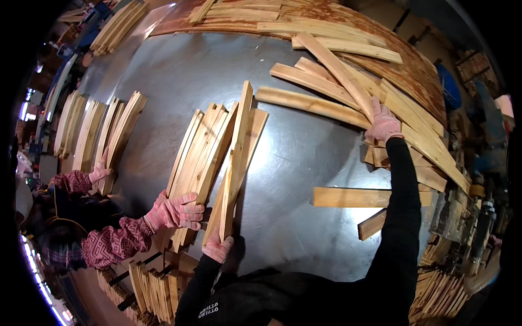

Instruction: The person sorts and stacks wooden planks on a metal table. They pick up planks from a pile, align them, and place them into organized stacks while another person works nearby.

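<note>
My left hand (pixel 217 250), in a pink knit glove, is closed around the near end of a narrow wooden board (pixel 236 157). Behind that piece another board (pixel 256 126) lies at a slant; whether my fingers touch it too I cannot tell. Out to the right, my gloved right hand (pixel 385 120) grips the near end of a long wooden plank (pixel 337 73), which lies across other loose planks. A co-worker's gloved hand (pixel 175 211) rests on a row of boards (pixel 200 146) just left of my left hand.
The work surface is a grey metal table (pixel 293 239). Loose planks (pixel 418 125) pile up along its right side, with a short board (pixel 353 197) nearer me. Stacked boards (pixel 87 130) stand at the left, by the co-worker's other hand (pixel 99 172). More wood (pixel 155 288) is below the table edge.
</note>
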Available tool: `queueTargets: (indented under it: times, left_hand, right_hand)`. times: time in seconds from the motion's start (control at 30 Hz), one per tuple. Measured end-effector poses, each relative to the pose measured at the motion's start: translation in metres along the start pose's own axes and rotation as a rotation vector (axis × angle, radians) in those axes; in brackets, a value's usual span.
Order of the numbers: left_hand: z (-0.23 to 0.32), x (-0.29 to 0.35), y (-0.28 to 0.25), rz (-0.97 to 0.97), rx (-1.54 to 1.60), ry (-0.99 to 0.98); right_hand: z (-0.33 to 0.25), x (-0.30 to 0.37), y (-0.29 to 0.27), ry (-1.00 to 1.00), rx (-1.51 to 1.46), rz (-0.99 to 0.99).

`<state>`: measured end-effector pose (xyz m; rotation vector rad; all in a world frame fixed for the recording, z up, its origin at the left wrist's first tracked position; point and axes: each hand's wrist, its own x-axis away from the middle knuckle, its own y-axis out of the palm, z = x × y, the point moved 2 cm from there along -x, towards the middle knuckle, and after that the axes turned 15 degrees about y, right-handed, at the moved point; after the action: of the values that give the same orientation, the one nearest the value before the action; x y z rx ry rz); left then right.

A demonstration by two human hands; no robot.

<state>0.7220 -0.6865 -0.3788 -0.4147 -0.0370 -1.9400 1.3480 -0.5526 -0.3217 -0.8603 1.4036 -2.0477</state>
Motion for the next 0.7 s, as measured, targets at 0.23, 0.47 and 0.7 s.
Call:
queueTargets:
  times: [0.23, 0.47, 0.7]
  left_hand:
    - [0.077, -0.021, -0.023, 0.079, -0.092, 0.151]
    - [0.137, -0.168, -0.108, 0.112, -0.237, 0.065]
    - [0.072, -0.256, -0.143, 0.071, -1.286, -0.181]
  right_hand:
    - [-0.048, -0.029, -0.002, -0.118, -0.326, -0.203]
    - [-0.093, 0.039, 0.019, -0.129, -0.706, -0.37]
    - [-0.149, 0.16, 0.071, 0.061, -1.066, -0.55]
